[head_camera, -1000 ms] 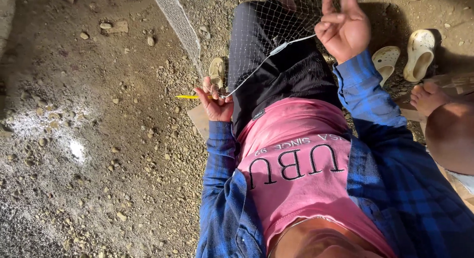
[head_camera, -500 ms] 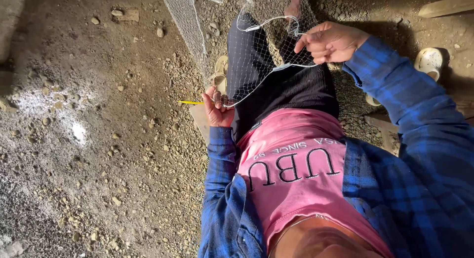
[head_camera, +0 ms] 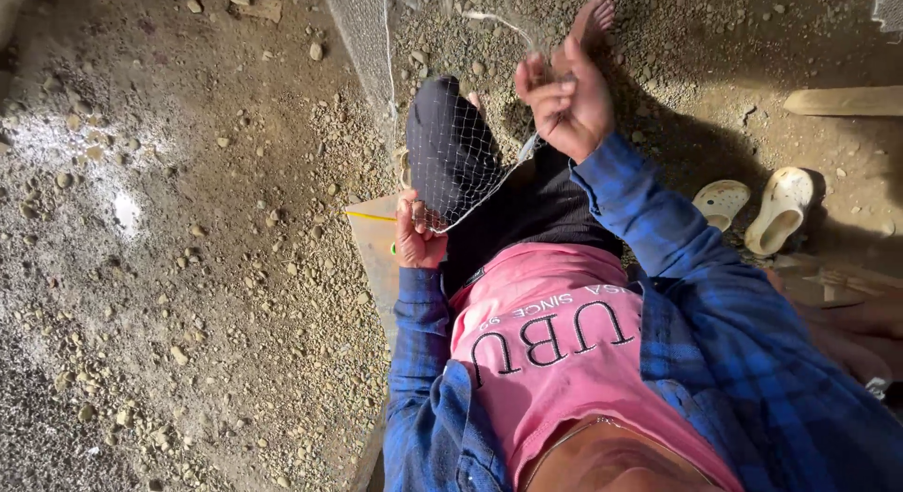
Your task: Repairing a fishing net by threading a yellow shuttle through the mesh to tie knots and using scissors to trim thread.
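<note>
Left hand (head_camera: 417, 238) pinches the fishing net (head_camera: 451, 158) edge at the knee, a yellow needle (head_camera: 370, 216) just beside it. Beyond, right hand (head_camera: 562, 102) closed, fingers pinching the net's cord. Pale sandals (head_camera: 757, 205) lie well apart.

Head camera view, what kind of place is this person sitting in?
Likely a rough outdoor or open-shed work spot: bare gravelly ground, a fishing net stretched over the knee between both hands, and pale clogs kicked off on the dirt.

Left hand (head_camera: 417, 236) curled shut by the thigh — right hand (head_camera: 564, 102) raised, fingers pinched
</note>
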